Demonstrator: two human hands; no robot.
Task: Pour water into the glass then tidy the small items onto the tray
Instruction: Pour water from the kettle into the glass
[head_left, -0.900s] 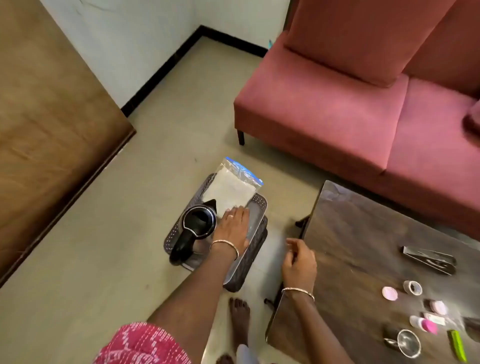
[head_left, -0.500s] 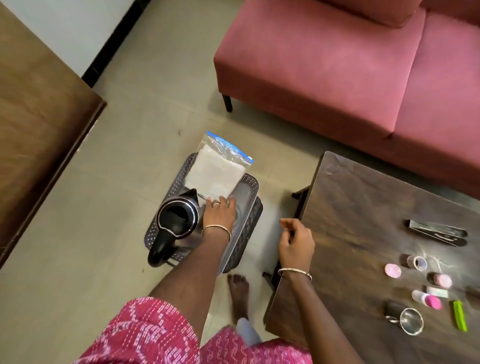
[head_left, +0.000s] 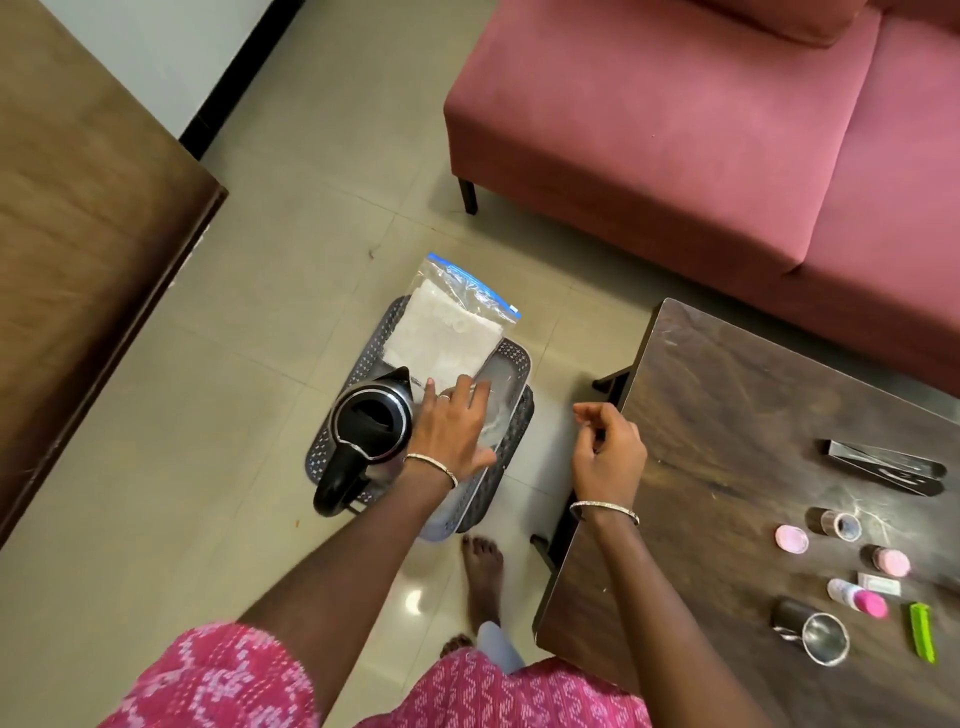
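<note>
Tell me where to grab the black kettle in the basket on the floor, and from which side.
Take the kettle by its looped black handle, not the wide round body. It stands upright with the handle at its near side and the spout pointing away, so come in from there and curl the fingers through the loop. The left hand is nearest.

Pink sofa (head_left: 649, 130) (cushioned) beside dark wooden table (head_left: 727, 395).
</note>
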